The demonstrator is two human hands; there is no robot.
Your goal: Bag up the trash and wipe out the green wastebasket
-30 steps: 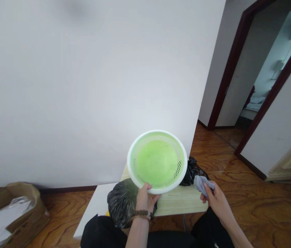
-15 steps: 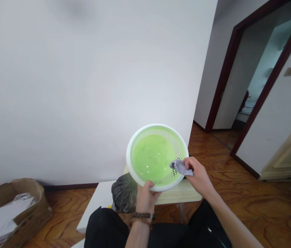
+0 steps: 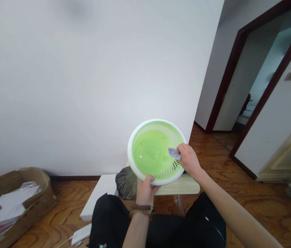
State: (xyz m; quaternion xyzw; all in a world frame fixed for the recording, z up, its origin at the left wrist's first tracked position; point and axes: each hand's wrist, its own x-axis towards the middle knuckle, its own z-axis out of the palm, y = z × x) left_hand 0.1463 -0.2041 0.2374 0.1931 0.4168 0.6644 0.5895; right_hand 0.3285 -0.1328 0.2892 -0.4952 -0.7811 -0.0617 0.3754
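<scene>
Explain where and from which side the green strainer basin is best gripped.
Grip the white rim of the strainer basin at its near, lower edge, coming from below with the thumb over the lip, as the left hand does. It tilts toward the viewer, and the right hand presses a cloth inside.

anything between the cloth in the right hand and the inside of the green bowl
Nothing visible. The right hand holds the cloth inside the bowl, at its perforated wall; the left hand grips the near rim.

Round basin (image 3: 150,153), green inside, with a white rim and a perforated upper wall, is shown raised and tilted toward the viewer. A small crumpled grey cloth (image 3: 173,153) is pressed against its inner right wall.
</scene>
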